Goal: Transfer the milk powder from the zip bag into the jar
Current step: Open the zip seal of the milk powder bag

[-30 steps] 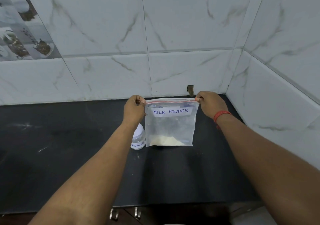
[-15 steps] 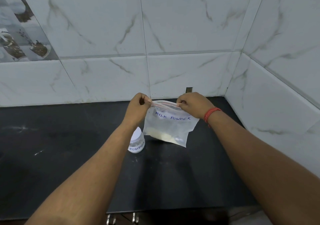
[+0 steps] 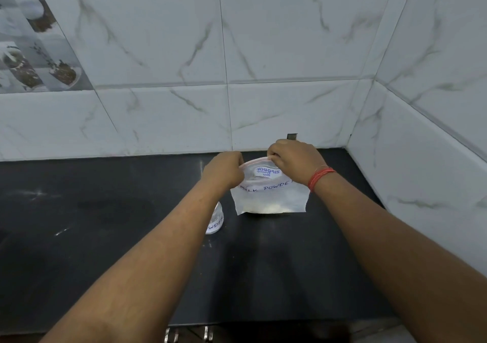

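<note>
A clear zip bag labelled "MILK POWDER" stands on the black counter, white powder lying along its bottom. My left hand pinches the near lip of the bag's top, and my right hand pinches the far lip. The two lips are pulled apart, so the mouth gapes open. A small clear jar with a white label stands just left of the bag, mostly hidden behind my left forearm.
White marble-tiled walls close the counter at the back and on the right, forming a corner behind the bag. The counter's front edge runs below my forearms, with metal cabinet handles under it.
My hands moved from the bag's top corners to its middle and pulled the lips apart. The mouth, sealed a second ago, now gapes open, and the bag sits level on the counter again.
</note>
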